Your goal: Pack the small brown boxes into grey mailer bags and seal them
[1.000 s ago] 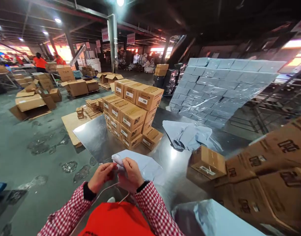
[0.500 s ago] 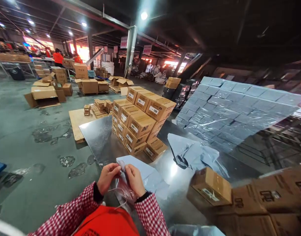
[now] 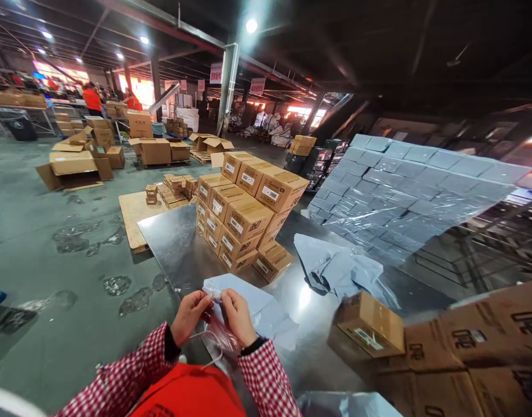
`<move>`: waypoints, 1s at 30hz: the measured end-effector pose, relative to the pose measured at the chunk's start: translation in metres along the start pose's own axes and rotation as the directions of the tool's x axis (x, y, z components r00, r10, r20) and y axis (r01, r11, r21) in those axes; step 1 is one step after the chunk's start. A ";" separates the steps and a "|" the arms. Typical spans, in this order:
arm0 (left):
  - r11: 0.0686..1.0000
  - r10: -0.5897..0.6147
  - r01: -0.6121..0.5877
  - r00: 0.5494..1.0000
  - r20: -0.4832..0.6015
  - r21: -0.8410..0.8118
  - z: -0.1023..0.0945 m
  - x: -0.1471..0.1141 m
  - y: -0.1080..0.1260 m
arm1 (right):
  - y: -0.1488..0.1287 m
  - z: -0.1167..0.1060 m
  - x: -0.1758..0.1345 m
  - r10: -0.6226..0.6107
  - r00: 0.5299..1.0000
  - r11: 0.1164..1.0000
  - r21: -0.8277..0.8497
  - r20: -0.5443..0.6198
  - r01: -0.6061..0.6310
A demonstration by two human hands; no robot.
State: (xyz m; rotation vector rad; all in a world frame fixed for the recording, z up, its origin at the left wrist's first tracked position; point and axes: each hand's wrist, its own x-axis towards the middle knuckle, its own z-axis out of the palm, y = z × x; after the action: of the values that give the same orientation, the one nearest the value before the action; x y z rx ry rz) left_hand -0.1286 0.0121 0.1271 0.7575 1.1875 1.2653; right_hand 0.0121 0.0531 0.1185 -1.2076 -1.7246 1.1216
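Close in front of my body, my left hand [image 3: 188, 315] and my right hand [image 3: 238, 317] both pinch the top of a clear plastic bag [image 3: 222, 335]. The fingers of each hand are closed on its gathered edge, a short way apart. What lies inside the bag is hard to make out; a thin white cord [image 3: 205, 334] hangs in a loop by it. Under and beyond my hands, flat pale grey mailing bags [image 3: 261, 307] lie on the shiny metal table [image 3: 170, 237].
Stacked brown cartons [image 3: 244, 223] stand at the table's middle. More grey bags [image 3: 335, 263] lie right of them. A single carton [image 3: 370, 324] and larger boxes [image 3: 474, 341] are at the near right. Behind stands a wrapped pallet stack [image 3: 404, 191]. People in red [image 3: 92, 98] are far left.
The view has shifted slightly, so the surroundings sit a little further left. Both hands keep their hold on the plastic bag, with only small finger movement.
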 end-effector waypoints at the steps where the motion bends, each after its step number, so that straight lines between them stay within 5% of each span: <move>1: 1.000 0.007 -0.007 1.000 -0.009 0.003 0.000 -0.001 0.001 | 0.000 0.000 0.000 0.000 1.000 1.000 -0.002 0.001 0.000; 9: 0.985 0.174 -0.170 0.970 -0.167 0.036 -0.007 -0.008 0.000 | 0.000 -0.004 -0.004 -0.014 0.999 0.999 -0.044 0.039 0.015; 17: 0.957 0.264 -0.250 0.960 -0.091 0.147 -0.031 -0.030 -0.030 | -0.002 -0.001 -0.005 -0.058 0.993 0.964 -0.253 0.102 0.083; 20: 0.884 0.337 -0.347 0.938 0.085 0.315 -0.044 -0.045 -0.036 | -0.002 -0.002 -0.007 -0.107 0.984 0.925 -0.349 0.143 0.151; 23: 0.557 0.390 -0.576 0.818 0.423 0.599 -0.064 -0.061 -0.014 | -0.005 -0.003 -0.012 -0.191 0.961 0.872 -0.416 0.197 0.259; 26: 0.247 0.618 -0.680 0.659 0.428 0.690 -0.075 -0.066 0.035 | -0.009 0.000 -0.016 -0.250 0.936 0.759 -0.550 0.249 0.349; 28: 0.306 0.735 -0.681 0.614 0.290 0.666 -0.065 -0.057 0.067 | -0.012 0.004 -0.019 -0.262 0.924 0.656 -0.651 0.278 0.381; 30: 0.428 0.587 -0.680 0.710 0.389 0.595 -0.039 -0.036 0.087 | -0.015 0.008 -0.021 -0.272 0.917 0.583 -0.708 0.292 0.399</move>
State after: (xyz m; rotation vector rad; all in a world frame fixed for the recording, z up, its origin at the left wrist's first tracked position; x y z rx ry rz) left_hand -0.1880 -0.0115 0.2067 2.0175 1.3373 1.2974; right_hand 0.0060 0.0281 0.1280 -1.1696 -2.5500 0.2109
